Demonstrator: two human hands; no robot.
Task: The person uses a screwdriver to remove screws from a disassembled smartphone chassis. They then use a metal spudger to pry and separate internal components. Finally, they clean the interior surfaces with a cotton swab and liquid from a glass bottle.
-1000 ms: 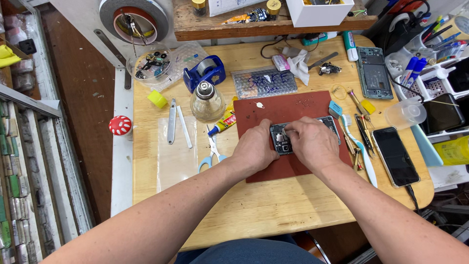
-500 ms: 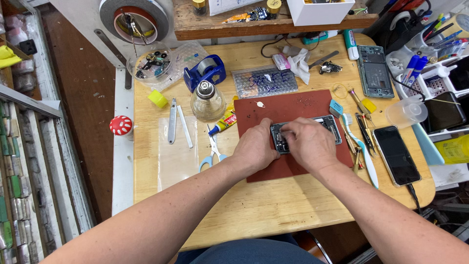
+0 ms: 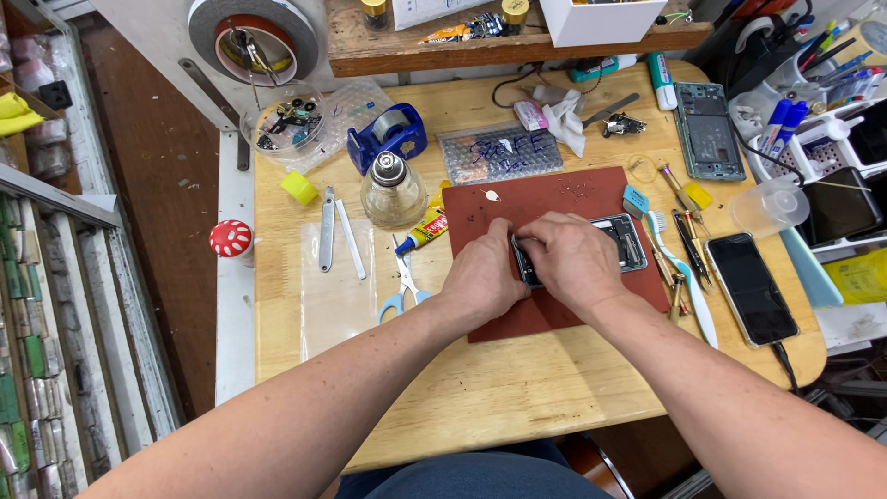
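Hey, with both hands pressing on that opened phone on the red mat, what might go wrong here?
The left hand and right hand cover most of the opened phone, so uneven pressure might bend or crack it. Tiny loose parts scattered on the red mat could get swept off. The glass bottle stands close to the left hand and might tip.

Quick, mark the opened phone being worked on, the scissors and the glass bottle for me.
opened phone (image 3: 621, 242), head view, on its exposed right end.
scissors (image 3: 403, 282), head view, at the blade pivot.
glass bottle (image 3: 392, 196), head view, on its round clear body.
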